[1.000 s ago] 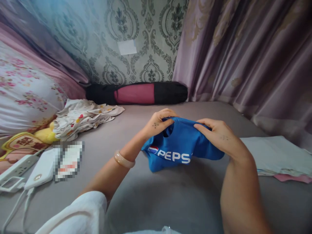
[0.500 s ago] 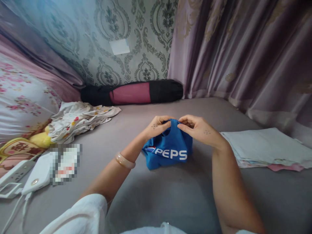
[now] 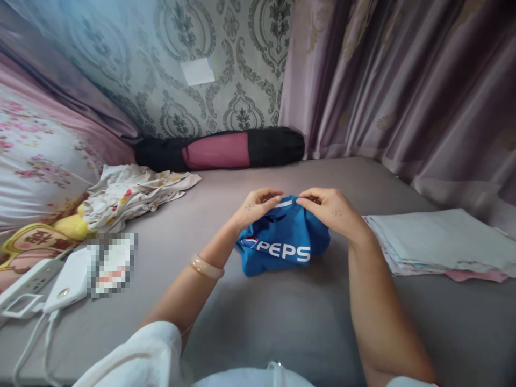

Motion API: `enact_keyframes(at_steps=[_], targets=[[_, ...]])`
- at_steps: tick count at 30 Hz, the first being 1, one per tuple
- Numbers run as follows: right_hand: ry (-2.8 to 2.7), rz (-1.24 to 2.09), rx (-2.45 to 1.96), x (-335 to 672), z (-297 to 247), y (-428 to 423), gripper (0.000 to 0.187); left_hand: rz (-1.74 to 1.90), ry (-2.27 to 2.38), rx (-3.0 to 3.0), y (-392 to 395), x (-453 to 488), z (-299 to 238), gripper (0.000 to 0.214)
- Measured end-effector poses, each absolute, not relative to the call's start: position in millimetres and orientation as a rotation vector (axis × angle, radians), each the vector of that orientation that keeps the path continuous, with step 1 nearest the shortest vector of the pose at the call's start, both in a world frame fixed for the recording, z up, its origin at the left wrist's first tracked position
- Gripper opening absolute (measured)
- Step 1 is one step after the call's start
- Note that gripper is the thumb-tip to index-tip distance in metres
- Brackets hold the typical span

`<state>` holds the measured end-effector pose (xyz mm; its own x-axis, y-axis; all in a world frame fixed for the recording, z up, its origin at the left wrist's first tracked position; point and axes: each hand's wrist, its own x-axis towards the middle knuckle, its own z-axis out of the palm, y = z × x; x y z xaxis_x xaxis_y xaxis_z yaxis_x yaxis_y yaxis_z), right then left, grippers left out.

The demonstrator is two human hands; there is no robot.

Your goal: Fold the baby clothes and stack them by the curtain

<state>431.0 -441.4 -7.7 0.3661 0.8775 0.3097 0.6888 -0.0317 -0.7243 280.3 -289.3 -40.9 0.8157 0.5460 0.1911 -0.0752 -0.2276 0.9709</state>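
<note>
Together, both hands, left hand [image 3: 255,208], right hand [image 3: 328,212], pinching blue "PEPS" cloth [image 3: 282,244]

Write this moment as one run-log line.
left hand: pinches blue cloth | right hand: pinches blue cloth | beneath: grey bed

bunched blue pepsi cloth [image 3: 282,244] on bed

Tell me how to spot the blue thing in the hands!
Start at the grey bed, then look to its middle, where the left hand and the right hand pinch a bunched cloth. It is the only bright blue one, with white PEPS letters; folded cloths nearby are pale.
</note>
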Motion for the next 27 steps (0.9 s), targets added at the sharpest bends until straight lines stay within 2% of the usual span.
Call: enact_keyframes(at_steps=[4, 12, 17, 21, 27], targets=[[-1.305, 0.214, -1.795, 443.7, -9.9, -443.9, 0.025, 0.831, 0.611, 1.717, -272.2, 256.7, -52.0, 0.032], [-1.234, 0.118, -1.857, 455.1, -16.7, -441.3, 0.036, 0.628, 0.665, 2.261, -285.4, 217.3, -69.9, 0.021], [-1.196, 0.095, -1.849, 453.8, -19.6, -438.1, 0.042, 0.673, 0.611, 2.544, -289.1, 223.6, -90.1, 0.028], [-1.177, 0.142, -1.828, 457.8, -21.4, -439.4, 0.039, 0.687, 0.612, 2.466, -280.6, 229.7, -98.8, 0.027], [-1.075, 0.214, -1.8, 466.8, -21.2, -444.7, 0.042, 0.825, 0.719, 1.966, -268.1, 234.0, -91.3, 0.028]])
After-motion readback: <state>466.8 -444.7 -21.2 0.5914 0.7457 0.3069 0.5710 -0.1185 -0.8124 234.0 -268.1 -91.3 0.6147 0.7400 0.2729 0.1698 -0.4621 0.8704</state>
